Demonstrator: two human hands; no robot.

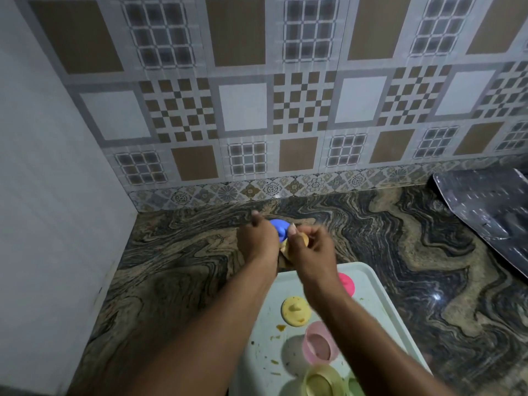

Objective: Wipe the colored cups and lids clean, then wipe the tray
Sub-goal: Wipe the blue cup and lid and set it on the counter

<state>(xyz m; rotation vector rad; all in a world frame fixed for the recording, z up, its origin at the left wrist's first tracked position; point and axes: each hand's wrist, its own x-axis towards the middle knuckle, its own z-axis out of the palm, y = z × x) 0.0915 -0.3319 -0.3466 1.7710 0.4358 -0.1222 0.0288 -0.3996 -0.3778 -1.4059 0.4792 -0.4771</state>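
At mid-frame, above the marbled table (171, 267) and just beyond the far edge of the pale tray (368, 307), both hands close together and somewhat blurred. In the left hand (257, 238), a blue piece (278, 227), fingers curled round it and thumb sticking up; cup or lid, cannot tell. In the right hand (313, 248), fingers bent and pinching a pale tan wad (301, 240), held right against the blue piece. On the tray, lower right of the frame: a yellow lid (295, 310) with a small knob, a pink lid (346, 283) near the far edge and partly behind the right forearm, a pink cup (318, 342) with its open mouth showing just below the yellow lid, a yellow cup (323, 381) at the bottom edge, and a green piece (354, 385) beside it. Orange-brown specks and smears across the tray's left part. At upper right, a dark speckled sheet (485, 201) on the table, close to the patterned tile wall (243, 110).
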